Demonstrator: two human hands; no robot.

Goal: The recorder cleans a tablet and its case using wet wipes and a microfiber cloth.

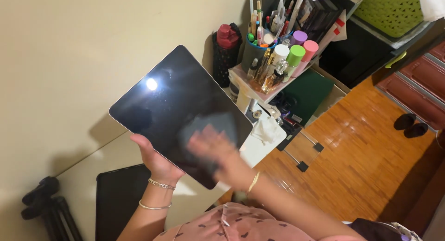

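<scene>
Pale table point(88, 176), black mat point(116, 199) lying on it, wooden floor point(352, 153) beside
</scene>
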